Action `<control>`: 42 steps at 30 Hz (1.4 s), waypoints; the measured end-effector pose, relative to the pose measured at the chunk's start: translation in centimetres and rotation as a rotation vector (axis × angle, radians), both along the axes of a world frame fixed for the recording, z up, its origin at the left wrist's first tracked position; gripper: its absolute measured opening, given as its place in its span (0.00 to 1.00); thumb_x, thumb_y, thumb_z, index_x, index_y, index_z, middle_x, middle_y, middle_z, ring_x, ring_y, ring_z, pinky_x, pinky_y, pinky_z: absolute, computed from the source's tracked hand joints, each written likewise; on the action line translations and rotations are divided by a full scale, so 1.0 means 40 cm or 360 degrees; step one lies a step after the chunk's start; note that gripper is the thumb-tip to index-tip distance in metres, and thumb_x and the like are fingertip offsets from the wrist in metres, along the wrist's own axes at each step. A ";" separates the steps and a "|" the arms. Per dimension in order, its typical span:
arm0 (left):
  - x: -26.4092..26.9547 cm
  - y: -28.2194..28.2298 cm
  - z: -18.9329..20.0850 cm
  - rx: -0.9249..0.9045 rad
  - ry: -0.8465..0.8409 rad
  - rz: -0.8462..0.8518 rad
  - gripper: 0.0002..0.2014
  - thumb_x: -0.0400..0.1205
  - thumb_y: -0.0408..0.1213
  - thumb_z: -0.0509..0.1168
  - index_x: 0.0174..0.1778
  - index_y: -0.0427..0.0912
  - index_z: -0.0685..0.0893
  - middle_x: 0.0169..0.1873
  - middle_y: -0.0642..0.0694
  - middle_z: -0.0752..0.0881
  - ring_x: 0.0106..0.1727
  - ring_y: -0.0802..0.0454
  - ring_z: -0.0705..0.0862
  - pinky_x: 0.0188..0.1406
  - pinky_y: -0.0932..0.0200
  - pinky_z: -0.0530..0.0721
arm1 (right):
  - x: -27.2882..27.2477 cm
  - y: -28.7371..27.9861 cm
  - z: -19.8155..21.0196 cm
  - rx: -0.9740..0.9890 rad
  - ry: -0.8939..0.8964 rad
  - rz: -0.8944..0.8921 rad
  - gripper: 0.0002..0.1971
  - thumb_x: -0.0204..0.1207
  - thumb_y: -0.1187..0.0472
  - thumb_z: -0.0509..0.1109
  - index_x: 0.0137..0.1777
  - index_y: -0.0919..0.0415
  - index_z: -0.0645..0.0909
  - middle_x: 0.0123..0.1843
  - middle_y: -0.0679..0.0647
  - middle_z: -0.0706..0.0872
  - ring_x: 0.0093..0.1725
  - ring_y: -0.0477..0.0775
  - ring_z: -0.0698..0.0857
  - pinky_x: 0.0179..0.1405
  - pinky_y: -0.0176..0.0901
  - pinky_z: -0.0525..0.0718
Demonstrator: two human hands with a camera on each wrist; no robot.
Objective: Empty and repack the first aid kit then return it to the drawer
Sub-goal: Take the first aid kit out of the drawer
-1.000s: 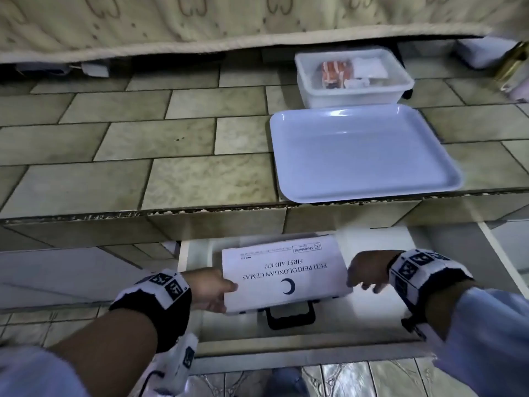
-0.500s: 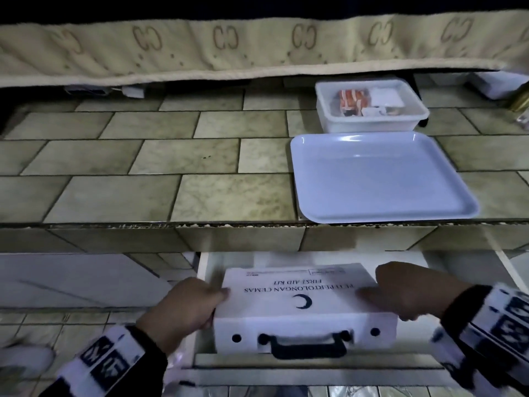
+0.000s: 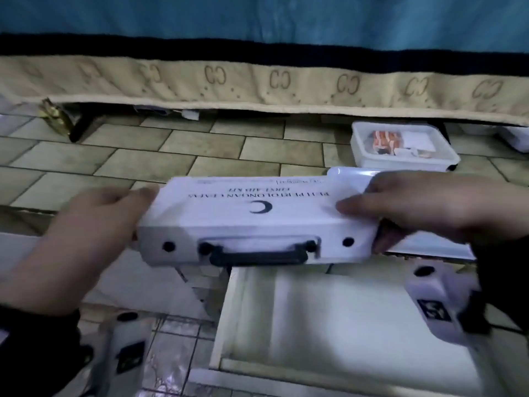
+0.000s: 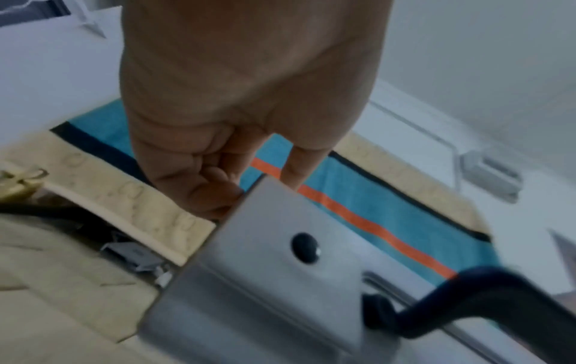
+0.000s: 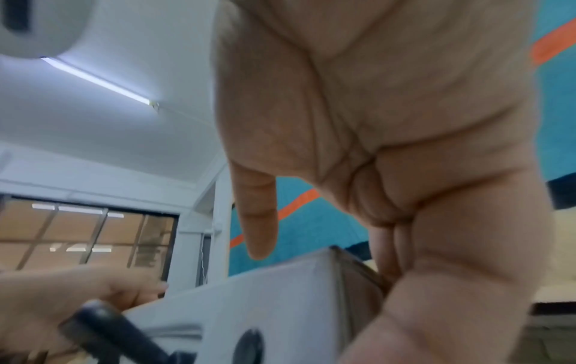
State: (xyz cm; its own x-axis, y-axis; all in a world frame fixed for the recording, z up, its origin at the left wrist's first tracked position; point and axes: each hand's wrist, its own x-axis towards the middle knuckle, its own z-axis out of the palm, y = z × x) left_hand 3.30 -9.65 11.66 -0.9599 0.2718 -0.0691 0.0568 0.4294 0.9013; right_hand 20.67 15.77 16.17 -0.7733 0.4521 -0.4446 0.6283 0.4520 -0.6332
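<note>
The white first aid kit (image 3: 252,222), a flat case with a black handle (image 3: 257,255) and a crescent mark on its lid, is held level in the air above the open drawer (image 3: 329,319). My left hand (image 3: 94,233) grips its left end, fingers curled round the corner (image 4: 199,187). My right hand (image 3: 423,207) grips its right end, thumb on the lid and fingers behind the case (image 5: 280,312). The case's handle side faces me. The drawer's white bottom shows below the kit.
A tiled counter (image 3: 143,156) runs behind the kit. At the back right stands a white tub (image 3: 400,147) with small packets in it. A white tray (image 3: 349,174) lies just behind the kit, mostly hidden. A beige-edged blue cloth (image 3: 257,81) hangs above the counter.
Both hands have lifted the kit out of the drawer and up to counter height. My head has tipped up, so more of the hanging cloth shows.
</note>
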 end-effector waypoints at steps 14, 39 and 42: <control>-0.125 0.088 -0.112 -0.0480 0.0755 -0.0087 0.17 0.80 0.40 0.64 0.65 0.42 0.79 0.63 0.42 0.78 0.61 0.43 0.78 0.62 0.48 0.77 | -0.135 0.011 -0.116 0.0903 0.0402 0.0114 0.23 0.74 0.56 0.67 0.69 0.57 0.73 0.66 0.55 0.76 0.60 0.54 0.79 0.55 0.39 0.75; 0.182 0.100 -0.392 -0.1209 0.0892 -0.1261 0.11 0.67 0.52 0.70 0.39 0.55 0.76 0.30 0.57 0.77 0.32 0.50 0.82 0.34 0.58 0.69 | 0.323 -0.005 -0.532 0.0996 -0.0572 0.0065 0.21 0.43 0.54 0.86 0.24 0.54 0.74 0.19 0.51 0.78 0.14 0.55 0.79 0.11 0.36 0.63; 0.173 0.146 -0.310 -0.0896 0.0847 -0.0895 0.06 0.76 0.48 0.60 0.39 0.52 0.79 0.30 0.59 0.73 0.30 0.53 0.78 0.32 0.56 0.76 | 0.246 -0.007 -0.474 0.1049 -0.0308 0.0024 0.22 0.60 0.56 0.79 0.26 0.53 0.64 0.21 0.50 0.74 0.19 0.59 0.79 0.17 0.37 0.57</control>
